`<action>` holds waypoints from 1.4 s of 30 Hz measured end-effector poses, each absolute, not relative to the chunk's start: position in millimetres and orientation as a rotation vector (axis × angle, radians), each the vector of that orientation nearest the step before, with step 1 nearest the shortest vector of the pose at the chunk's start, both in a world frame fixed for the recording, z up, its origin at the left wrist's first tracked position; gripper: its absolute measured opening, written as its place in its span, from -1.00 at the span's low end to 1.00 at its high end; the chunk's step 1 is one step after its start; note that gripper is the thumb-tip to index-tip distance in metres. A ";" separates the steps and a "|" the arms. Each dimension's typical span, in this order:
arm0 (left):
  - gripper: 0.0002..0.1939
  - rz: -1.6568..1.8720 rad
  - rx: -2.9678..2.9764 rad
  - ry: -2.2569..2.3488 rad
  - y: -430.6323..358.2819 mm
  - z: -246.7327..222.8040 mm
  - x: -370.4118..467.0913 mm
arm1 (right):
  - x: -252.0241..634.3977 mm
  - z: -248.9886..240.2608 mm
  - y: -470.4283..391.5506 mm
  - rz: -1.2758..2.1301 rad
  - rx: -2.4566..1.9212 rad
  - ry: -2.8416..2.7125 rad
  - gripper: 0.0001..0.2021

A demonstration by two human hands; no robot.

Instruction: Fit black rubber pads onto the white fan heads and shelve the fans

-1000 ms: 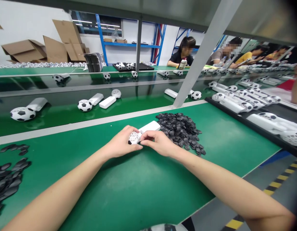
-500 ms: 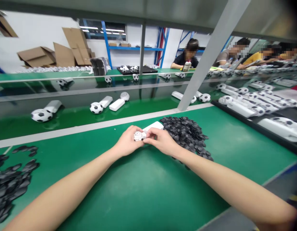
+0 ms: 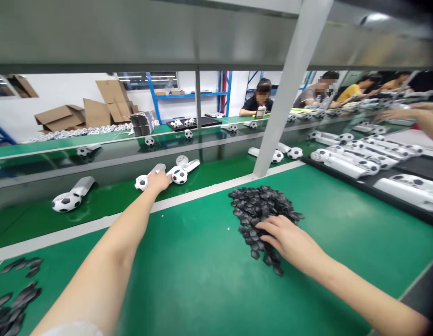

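Note:
My left hand reaches onto the dark green belt, among white pieces with soccer-ball ends. It overlaps the white body of one such piece, and its fingertips come close to another soccer-ball piece. Whether the fingers grip anything is hidden. A third piece, with a paler ball end, lies partly behind these. On the near green tabletop, my right hand rests at the front right of a pile of small black flat pieces. Its thumb and fingers are apart.
More black pieces lie at the lower left. A black tray full of ball-ended pieces stands at right. A grey post rises from the table under a low overhead shelf. Another person's hands extend in at far right.
My hands have parted from the white piece they held together. My left hand moved forward to the belt, where another soccer-ball piece now lies; my right moved to the black pile.

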State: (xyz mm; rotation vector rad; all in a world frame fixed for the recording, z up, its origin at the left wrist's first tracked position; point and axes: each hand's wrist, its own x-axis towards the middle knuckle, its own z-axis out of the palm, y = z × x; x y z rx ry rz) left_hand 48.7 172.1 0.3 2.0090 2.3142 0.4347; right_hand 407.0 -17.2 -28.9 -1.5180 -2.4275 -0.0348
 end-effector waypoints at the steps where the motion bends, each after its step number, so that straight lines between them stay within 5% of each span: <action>1: -0.68 0.387 2.024 2.316 172.8 -3.3 49.6 | 405.5 -28.7 -18.1 -0.036 -1.524 -2.441 -0.81; 12: -0.64 0.241 2.162 2.152 106.2 13.4 54.4 | 399.3 -14.0 -25.0 -0.176 -1.577 -2.460 -0.72; 23: -0.53 0.138 1.950 1.981 -80.9 1.9 23.2 | 392.6 -14.3 -23.5 0.307 -1.375 -2.393 -0.81; 29: -0.19 0.234 2.238 1.737 -70.9 -2.1 62.0 | 386.3 -15.5 -28.0 0.363 -1.428 -2.241 -0.88; 37: -0.37 0.140 2.519 1.604 -27.3 -4.2 115.2 | 387.8 -13.5 -38.2 0.395 -1.315 -2.380 -0.85; 42: -0.25 0.170 2.483 1.479 -39.2 -6.1 133.0 | 380.3 -4.4 -40.7 0.299 -1.273 -2.351 -0.84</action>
